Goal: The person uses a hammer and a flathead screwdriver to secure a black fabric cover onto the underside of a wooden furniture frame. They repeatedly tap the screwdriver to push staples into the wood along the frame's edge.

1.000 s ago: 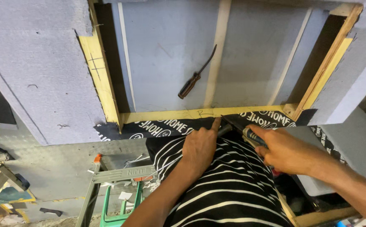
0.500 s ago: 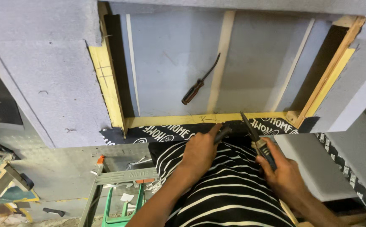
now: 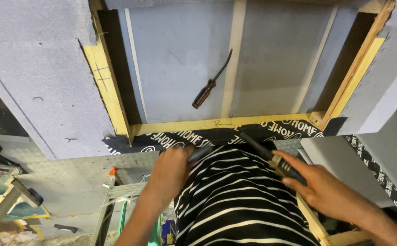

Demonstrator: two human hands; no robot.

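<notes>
The left hand (image 3: 171,171) reaches forward with the forearm rising from the bottom edge, knuckles up, fingers curled around a dark grey object (image 3: 201,152) whose tip pokes out toward the yellow wooden frame rail (image 3: 216,124) — what the object is cannot be told, as it is blurred. The right hand (image 3: 319,184) comes in from the lower right, wrist angled inward, fingers wrapped around the handle of a dark tool with a brass-coloured collar (image 3: 271,157); its shaft points up and left, ending just below the same rail. Beyond the rail, inside the frame opening, a brown-handled screwdriver (image 3: 210,84) lies on the grey panel (image 3: 175,68) — well apart from both hands.
</notes>
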